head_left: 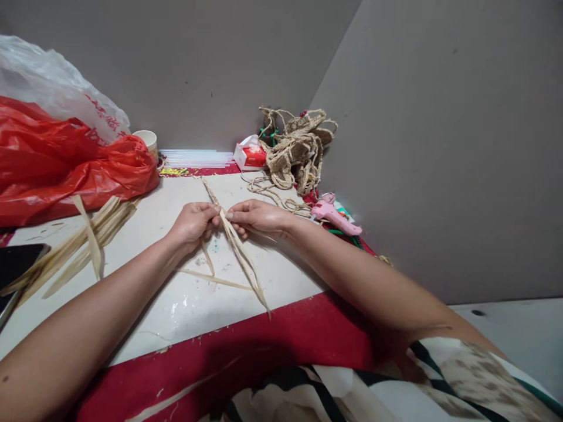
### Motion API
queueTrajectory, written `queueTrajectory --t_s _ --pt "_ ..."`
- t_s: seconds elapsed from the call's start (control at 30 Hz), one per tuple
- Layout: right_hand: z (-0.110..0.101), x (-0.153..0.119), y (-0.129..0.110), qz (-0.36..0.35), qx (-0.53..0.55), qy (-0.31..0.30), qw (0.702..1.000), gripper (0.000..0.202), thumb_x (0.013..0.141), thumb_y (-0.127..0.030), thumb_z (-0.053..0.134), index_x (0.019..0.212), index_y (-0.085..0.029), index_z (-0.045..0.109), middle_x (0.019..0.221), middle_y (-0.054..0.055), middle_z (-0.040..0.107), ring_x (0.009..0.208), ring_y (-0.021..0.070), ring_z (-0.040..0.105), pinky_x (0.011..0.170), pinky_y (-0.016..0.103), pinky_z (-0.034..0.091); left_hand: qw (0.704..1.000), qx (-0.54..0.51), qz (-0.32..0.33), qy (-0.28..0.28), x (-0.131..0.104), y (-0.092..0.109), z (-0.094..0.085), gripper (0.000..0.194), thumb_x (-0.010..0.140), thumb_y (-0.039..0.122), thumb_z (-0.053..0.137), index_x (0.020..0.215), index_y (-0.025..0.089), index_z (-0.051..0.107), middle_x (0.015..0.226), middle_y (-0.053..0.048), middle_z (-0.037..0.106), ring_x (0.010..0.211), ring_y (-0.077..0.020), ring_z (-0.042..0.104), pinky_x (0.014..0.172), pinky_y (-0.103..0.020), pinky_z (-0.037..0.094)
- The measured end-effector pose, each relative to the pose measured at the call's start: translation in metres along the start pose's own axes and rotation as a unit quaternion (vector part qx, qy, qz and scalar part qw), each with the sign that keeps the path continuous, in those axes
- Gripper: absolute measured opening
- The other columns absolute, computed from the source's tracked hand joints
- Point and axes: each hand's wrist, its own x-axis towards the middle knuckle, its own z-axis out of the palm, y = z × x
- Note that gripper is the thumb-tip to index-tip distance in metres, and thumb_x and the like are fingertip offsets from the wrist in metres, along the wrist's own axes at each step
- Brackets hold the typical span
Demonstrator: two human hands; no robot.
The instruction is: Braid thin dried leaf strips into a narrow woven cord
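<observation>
Both hands (192, 224) (263, 215) in a tight pinch on pale strips (238, 247), the grip itself perhaps partly hidden.

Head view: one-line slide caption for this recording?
Left hand and right hand pinch straw-coloured strips over a white surface, braided cord heaped behind.

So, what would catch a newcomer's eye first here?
Likely the shiny red bag bulging on the left, simply for its colour. Next come the left hand and right hand, pinching pale strips over the white surface. Then the tangled rope, heaped near the wall beyond the right hand.
</observation>
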Motion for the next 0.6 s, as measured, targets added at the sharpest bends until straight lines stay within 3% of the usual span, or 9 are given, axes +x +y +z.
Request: queueTrajectory --t_s 0.13,0.23,0.37,0.47,0.6 --pt "0.0015 0.0004 -0.0037 0.025 0.03 0.022 0.999 0.018 0.085 -0.025 0.061 0.073 -0.012 0.056 0.057 -0.001 0.058 0.047 0.0068 0.05 0.044 0.017 0.041 1.0 0.003 -0.01 -0.007 -0.0001 0.001 -0.0007 0.022 0.072 0.019 0.06 0.052 0.014 0.05 0.038 0.005 0.04 0.027 -0.002 0.026 0.032 -0.018 0.014" --pt "0.0055 0.0001 -0.0045 0.027 0.029 0.001 0.999 0.019 0.088 -0.028 0.057 0.077 -0.012 0.056 0.061 0.002 0.062 0.049 0.009 0.054 0.044 0.018 0.041 1.0 0.001 -0.014 -0.004 0.0005 0.0001 -0.0011 0.02 0.07 0.019 0.06 0.053 0.014 0.051 0.04 0.005 0.041 0.027 -0.0019 0.025 0.032 -0.019 0.013" --pt "0.0075 0.0016 -0.0015 -0.005 -0.003 -0.015 1.0 0.024 0.088 -0.031 0.058 0.073 -0.012 0.054 0.05 -0.003 0.053 0.041 0.0067 0.046 0.043 0.018 0.038 1.0 -0.002 -0.011 -0.003 0.0003 0.0 -0.0014 0.018 0.069 0.019 0.06 0.054 0.015 0.052 0.041 0.005 0.042 0.028 -0.0021 0.025 0.032 -0.019 0.013" --pt "0.005 0.0025 -0.0016 0.004 -0.019 -0.001 1.0 0.025 0.089 -0.032 0.056 0.071 -0.014 0.052 0.053 -0.004 0.052 0.042 0.0061 0.044 0.044 0.019 0.04 1.0 0.006 -0.008 -0.006 0.0002 0.0 -0.0025 0.023 0.07 0.022 0.062 0.051 0.015 0.049 0.038 0.006 0.039 0.028 -0.0024 0.025 0.033 -0.02 0.012" --pt "-0.0006 0.003 -0.0053 0.01 -0.065 -0.008 0.998 0.026 0.091 -0.032 0.052 0.071 -0.015 0.052 0.049 -0.008 0.039 0.037 0.004 0.031 0.036 0.017 0.027 1.0 0.029 -0.002 -0.01 0.0016 -0.0021 -0.0053 0.022 0.072 0.024 0.061 0.054 0.015 0.054 0.04 0.005 0.042 0.029 -0.0027 0.025 0.033 -0.02 0.012"
